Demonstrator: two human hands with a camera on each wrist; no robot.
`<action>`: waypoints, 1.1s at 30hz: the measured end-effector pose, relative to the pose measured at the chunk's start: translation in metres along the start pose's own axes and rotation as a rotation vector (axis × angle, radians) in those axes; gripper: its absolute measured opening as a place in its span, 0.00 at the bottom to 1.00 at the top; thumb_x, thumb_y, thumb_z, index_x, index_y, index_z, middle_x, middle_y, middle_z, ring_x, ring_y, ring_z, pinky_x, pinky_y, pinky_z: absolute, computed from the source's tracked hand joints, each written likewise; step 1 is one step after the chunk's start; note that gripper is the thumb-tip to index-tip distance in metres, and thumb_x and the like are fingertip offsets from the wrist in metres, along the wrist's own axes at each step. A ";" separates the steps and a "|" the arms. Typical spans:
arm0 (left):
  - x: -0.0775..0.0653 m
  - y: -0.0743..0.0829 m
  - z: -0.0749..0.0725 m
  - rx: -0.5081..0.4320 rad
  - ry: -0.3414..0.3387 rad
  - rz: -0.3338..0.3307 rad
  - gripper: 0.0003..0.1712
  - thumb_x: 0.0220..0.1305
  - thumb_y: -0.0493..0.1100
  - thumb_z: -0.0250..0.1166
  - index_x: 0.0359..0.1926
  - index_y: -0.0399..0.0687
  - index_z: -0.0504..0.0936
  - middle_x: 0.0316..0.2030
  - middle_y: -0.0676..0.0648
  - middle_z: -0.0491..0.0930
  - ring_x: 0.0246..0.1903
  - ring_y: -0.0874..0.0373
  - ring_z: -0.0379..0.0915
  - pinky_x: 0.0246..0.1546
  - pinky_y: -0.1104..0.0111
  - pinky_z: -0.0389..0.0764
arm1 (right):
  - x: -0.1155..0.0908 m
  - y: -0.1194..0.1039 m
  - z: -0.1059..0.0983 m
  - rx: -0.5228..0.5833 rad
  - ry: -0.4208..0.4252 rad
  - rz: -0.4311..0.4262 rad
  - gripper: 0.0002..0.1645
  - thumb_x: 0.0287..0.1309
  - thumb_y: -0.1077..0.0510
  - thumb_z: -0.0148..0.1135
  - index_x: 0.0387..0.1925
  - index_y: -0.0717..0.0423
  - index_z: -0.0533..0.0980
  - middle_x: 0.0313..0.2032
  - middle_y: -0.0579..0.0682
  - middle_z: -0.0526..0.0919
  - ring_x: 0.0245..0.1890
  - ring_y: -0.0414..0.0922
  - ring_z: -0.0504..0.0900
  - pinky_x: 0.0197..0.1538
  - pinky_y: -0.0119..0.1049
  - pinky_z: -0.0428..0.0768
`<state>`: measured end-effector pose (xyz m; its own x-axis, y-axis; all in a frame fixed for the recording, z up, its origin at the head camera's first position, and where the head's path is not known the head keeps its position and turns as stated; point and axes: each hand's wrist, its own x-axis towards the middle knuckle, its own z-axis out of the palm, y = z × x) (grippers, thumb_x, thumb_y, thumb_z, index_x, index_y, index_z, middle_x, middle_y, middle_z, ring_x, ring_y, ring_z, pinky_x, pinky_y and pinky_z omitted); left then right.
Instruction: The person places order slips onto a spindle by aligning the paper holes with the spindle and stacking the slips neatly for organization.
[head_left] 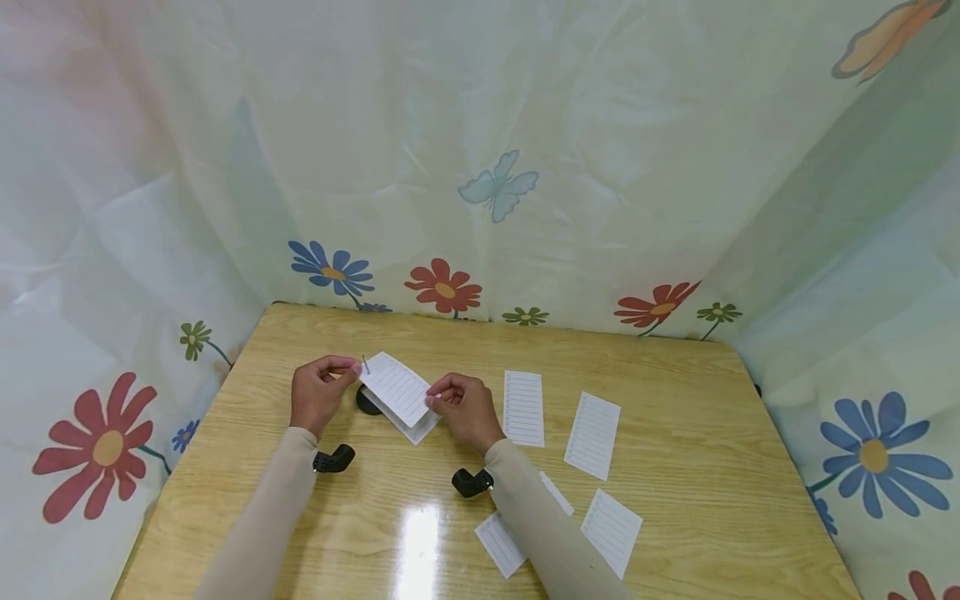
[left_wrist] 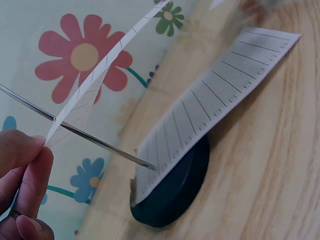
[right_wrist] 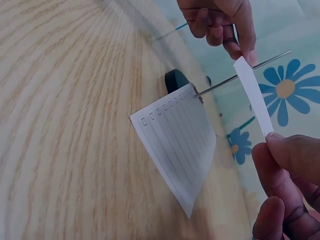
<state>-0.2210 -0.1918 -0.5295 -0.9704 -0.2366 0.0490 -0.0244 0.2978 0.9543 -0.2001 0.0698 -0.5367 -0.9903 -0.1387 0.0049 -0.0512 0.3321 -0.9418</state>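
Note:
A paper spike stands at the back left of the table, with a round black base (head_left: 367,403) and a thin metal rod (left_wrist: 105,140). One ruled checklist slip (left_wrist: 215,90) is threaded low on the rod and lies over the base. Higher up, the rod passes through a second checklist slip (head_left: 395,388) near its corner. My left hand (head_left: 319,393) pinches that upper slip beside the rod, between thumb and forefinger. With thumb and forefinger, my right hand (head_left: 467,410) pinches the opposite end. The upper slip is raised and slants above the lower one.
More ruled slips lie loose on the wooden table: one (head_left: 523,408) right of my right hand, another (head_left: 592,436) farther right, one (head_left: 612,532) nearer the front. My right forearm passes over another slip (head_left: 500,543). A flowered curtain (head_left: 487,125) surrounds the table.

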 end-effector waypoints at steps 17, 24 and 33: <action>0.001 -0.017 0.006 0.030 -0.057 -0.015 0.12 0.68 0.44 0.75 0.46 0.40 0.91 0.39 0.43 0.91 0.30 0.66 0.79 0.31 0.73 0.76 | -0.002 0.012 0.004 -0.102 -0.001 0.037 0.02 0.64 0.59 0.75 0.37 0.50 0.87 0.28 0.46 0.85 0.30 0.39 0.80 0.36 0.32 0.77; 0.003 -0.022 0.007 0.073 -0.084 -0.048 0.11 0.68 0.44 0.75 0.45 0.42 0.92 0.37 0.48 0.90 0.33 0.64 0.81 0.33 0.72 0.77 | -0.003 0.015 0.006 -0.169 -0.001 0.039 0.03 0.66 0.58 0.74 0.35 0.47 0.87 0.27 0.43 0.83 0.30 0.39 0.79 0.37 0.34 0.77; 0.002 -0.024 0.010 0.137 -0.095 -0.095 0.10 0.67 0.44 0.76 0.44 0.43 0.92 0.38 0.46 0.90 0.34 0.63 0.80 0.33 0.72 0.77 | -0.003 0.019 0.007 -0.230 -0.001 0.041 0.03 0.64 0.56 0.75 0.36 0.51 0.87 0.27 0.42 0.84 0.30 0.38 0.79 0.38 0.35 0.76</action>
<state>-0.2250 -0.1906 -0.5554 -0.9804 -0.1826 -0.0734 -0.1428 0.4029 0.9040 -0.1971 0.0697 -0.5570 -0.9920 -0.1218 -0.0321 -0.0393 0.5410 -0.8401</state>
